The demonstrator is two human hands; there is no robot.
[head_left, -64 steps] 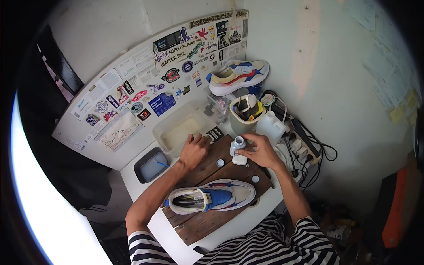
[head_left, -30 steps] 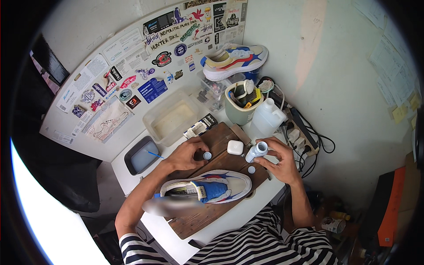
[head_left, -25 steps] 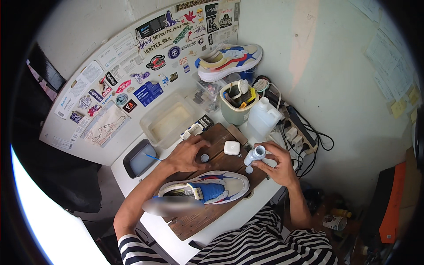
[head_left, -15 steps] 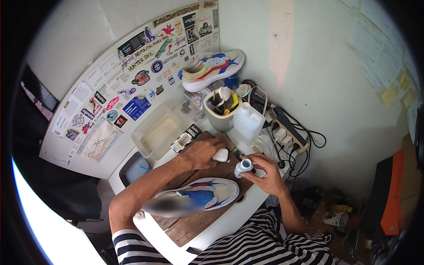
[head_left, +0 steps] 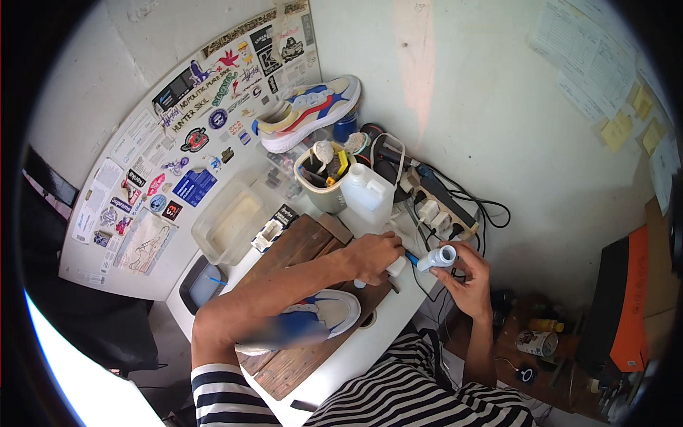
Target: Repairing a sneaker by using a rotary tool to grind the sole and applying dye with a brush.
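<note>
My left hand (head_left: 377, 257) is closed over the board's far right end, its fingers around a small white rounded block (head_left: 396, 267). My right hand (head_left: 466, 274) grips a small pale-blue, uncapped bottle (head_left: 435, 259) by its side, tilted with the mouth toward the right. Between the left hand and the bottle shows a short blue stick-like piece (head_left: 411, 258); whether a hand holds it, I cannot tell. Below my left forearm a multicoloured sneaker (head_left: 338, 311) lies on the brown wooden board (head_left: 299, 370), partly covered and blurred. By its toe lies a small white disc (head_left: 360, 284).
A matching sneaker (head_left: 309, 114) rests at the back, above a tool-filled bucket (head_left: 324, 196). Beside it stand a white jug (head_left: 366, 192) and a power strip (head_left: 441, 206) with tangled cables. Left are a clear plastic tub (head_left: 228, 220) and a dark tray (head_left: 203, 285).
My left hand has moved right with the white block, close to the bottle. My right hand has shifted right, and the bottle is now tilted. The whole view has also shifted.
</note>
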